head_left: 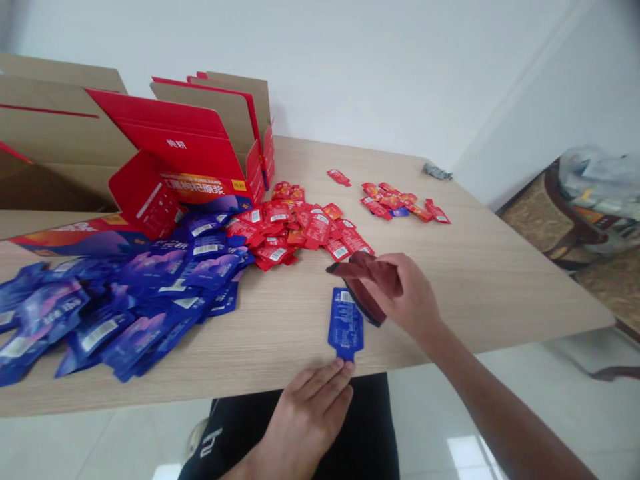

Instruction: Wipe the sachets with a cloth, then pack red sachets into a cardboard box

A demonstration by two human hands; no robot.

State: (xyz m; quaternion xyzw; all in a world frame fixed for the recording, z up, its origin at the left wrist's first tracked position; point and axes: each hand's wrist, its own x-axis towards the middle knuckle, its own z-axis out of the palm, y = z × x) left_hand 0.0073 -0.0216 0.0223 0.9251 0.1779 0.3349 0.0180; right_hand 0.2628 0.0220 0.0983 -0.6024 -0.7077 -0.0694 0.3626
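A single blue sachet [345,324] lies flat on the wooden table [500,267] near its front edge. My left hand [307,417] rests at the table's edge, its fingertips pressed together on the sachet's narrow lower end. My right hand [407,293] hovers just right of the sachet's top, fingers closed on a dark red pouch [367,283] that is partly folded over. A heap of blue sachets [120,300] spreads over the left of the table. A pile of small red sachets [295,227] lies beside it.
Open red and brown cardboard boxes [150,153] stand at the back left. A smaller scatter of red sachets [400,200] lies toward the far right, with a small grey item [437,171] near the far corner. A wooden chair with bags [590,193] stands right of the table.
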